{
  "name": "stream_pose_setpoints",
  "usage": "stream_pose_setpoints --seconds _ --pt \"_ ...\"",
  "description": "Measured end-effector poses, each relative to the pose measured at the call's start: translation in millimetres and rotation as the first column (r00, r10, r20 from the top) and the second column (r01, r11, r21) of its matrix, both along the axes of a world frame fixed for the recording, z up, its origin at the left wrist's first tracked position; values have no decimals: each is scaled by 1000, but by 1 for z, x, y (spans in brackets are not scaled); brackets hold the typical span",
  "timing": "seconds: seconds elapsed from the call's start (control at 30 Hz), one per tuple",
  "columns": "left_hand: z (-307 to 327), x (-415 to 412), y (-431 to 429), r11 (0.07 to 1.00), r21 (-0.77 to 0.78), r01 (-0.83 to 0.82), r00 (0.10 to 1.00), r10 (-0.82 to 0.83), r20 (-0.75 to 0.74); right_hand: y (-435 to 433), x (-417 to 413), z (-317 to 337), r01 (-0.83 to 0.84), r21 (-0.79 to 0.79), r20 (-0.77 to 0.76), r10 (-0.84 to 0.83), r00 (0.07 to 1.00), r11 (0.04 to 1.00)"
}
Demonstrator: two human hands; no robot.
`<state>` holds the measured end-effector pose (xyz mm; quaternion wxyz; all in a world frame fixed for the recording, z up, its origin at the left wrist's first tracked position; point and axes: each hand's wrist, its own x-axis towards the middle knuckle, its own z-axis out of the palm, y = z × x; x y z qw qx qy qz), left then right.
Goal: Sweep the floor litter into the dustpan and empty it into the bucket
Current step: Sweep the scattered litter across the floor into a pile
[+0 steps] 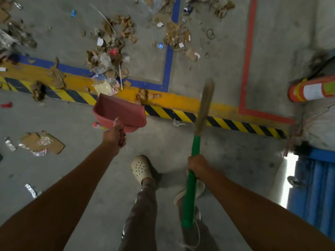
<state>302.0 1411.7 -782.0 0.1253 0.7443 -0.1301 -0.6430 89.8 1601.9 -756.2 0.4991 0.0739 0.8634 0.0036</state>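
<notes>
Watching the head cam from my end. The left grip [115,135] is curled tight round the handle of the dusty-red plastic dustpan [119,111] and holds it out front, mouth facing the yellow-and-black striped floor tape [226,122]. All I can see inside the pan is its own bare red plastic.

The right grip [197,166] is wrapped round the green-handled straw broom [190,196], roughly midway along the green part. The tan bristle head [205,105] is blurred and points out over the striped tape.

The main litter pile [107,64] is torn brown cardboard, clear plastic bags and a red scrap. It sits just beyond the pan, across the yellow and blue lines on the grey concrete floor [217,151], with more scraps further out. A flat cardboard sheet with foil wrappers [41,143] lies left of the left arm, and a cream perforated clog [141,168] sits between the arms.

An orange-and-white traffic cone [311,91] lies on its side at the right edge. Below it there's a blue ribbed thing [315,187], and I honestly can't tell if that's the bucket.
</notes>
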Motion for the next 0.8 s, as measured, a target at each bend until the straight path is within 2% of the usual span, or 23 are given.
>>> stream_pose_setpoints --seconds 0.07,0.17,0.27,0.37,0.5,0.63,0.73,0.8 --pt "-4 2 3 1000 26 5 1000 -5 12 6 12 2 -19 12 84 18 996 1000" --pt "-11 6 5 999 42 12 1000 -13 26 2 41 6 -174 -66 168 182 969 983" --pt "-19 14 6 999 48 3 999 -5 41 -15 66 4 -352 -175 154 379 913 920" --pt "-20 21 3 999 33 -33 998 32 48 -38 81 6 -484 -320 81 533 842 814" --pt "-10 35 -12 987 -8 -163 987 163 17 -55 81 18 -666 -348 -138 666 733 660" --pt "4 46 -19 982 -37 -187 982 188 18 -49 66 32 -661 -271 -225 622 750 699" --pt "12 52 -19 973 -46 -224 974 224 3 -44 51 37 -568 -200 -238 522 819 799" --pt "15 56 -17 967 -45 -250 968 250 -2 -43 42 29 -436 -172 -198 403 894 883"
